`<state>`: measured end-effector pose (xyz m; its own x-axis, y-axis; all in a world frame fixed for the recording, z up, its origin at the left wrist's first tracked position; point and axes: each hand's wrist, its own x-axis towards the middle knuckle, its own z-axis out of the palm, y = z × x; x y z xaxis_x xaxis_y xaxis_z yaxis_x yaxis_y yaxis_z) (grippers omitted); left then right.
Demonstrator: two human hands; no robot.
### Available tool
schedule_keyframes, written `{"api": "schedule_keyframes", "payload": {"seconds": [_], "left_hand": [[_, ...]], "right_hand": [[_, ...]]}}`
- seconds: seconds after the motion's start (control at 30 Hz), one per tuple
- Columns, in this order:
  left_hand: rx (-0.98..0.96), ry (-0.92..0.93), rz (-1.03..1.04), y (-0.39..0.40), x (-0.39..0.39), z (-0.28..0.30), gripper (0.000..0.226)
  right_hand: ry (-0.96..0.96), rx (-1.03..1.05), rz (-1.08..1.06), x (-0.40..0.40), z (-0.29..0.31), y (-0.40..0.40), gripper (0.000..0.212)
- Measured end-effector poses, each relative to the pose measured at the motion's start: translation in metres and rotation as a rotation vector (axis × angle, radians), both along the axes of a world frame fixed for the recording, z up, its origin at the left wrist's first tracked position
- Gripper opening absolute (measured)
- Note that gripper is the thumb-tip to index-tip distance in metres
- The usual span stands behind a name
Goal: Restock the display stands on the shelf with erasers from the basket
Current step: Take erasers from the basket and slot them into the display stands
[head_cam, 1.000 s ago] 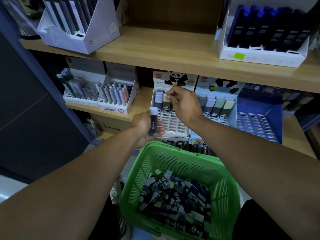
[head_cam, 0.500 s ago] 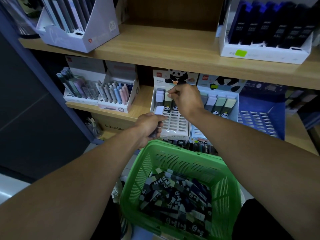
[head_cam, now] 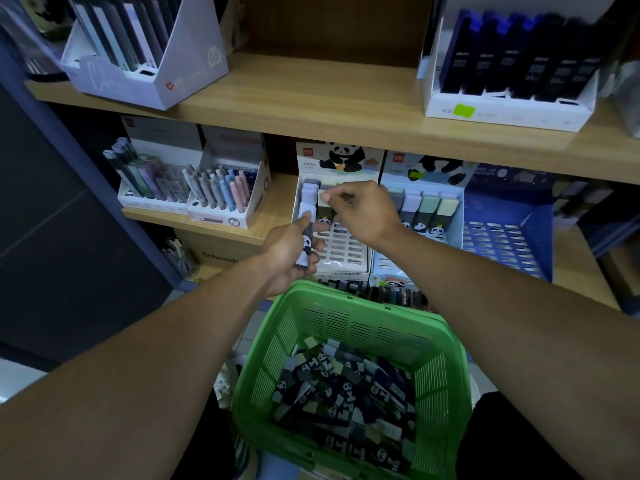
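On the lower shelf point(head_cam: 273, 223), at about 12 o'clock from the basket, the left display stand point(head_cam: 341, 251) holds a few erasers standing in its back row, with open slots across the front grid. The right hand point(head_cam: 363, 213) is up at that back row, thumb and fingertips pinched on the top of a pale green eraser point(head_cam: 324, 199) that stands in its slot beside two lavender ones. The left hand point(head_cam: 287, 251), at 7 o'clock from the right hand and just apart from it, grips a lavender eraser with a dark panda sleeve point(head_cam: 306, 237), held upright in front of the stand's left edge. At 3 o'clock from this stand, touching it, the second display stand point(head_cam: 420, 216) carries a row of four erasers at the back, its front slots open. A blue stand point(head_cam: 502, 244) further toward 3 o'clock shows bare slots. The green basket point(head_cam: 446, 375) sits low at 6 o'clock, its far rim just under the shelf edge, with loose erasers point(head_cam: 346, 393) heaped on its floor and free room above them. Pen boxes point(head_cam: 221, 195) stand at 9 o'clock, well apart from the hands.
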<state>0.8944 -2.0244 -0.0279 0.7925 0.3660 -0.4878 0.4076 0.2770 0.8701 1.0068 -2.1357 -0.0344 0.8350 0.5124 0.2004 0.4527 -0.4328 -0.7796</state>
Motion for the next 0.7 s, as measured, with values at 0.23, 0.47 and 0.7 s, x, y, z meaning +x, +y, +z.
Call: {"api": "schedule_keyframes", "payload": {"seconds": [0.23,0.47,0.7], "left_hand": [[0.007,-0.035,-0.033,-0.011,-0.003,0.003,0.052],[0.064,-0.055,-0.028,-0.019,-0.001,-0.002,0.029],[0.221,-0.099,-0.118,-0.017,0.006,-0.011,0.038]], "right_hand": [[0.412,0.135,0.082,-0.016,0.008,-0.010,0.019],[0.528,0.230,0.003,-0.016,0.010,-0.020,0.026],[0.264,0.271,-0.135,-0.011,0.008,-0.024,0.010]]}}
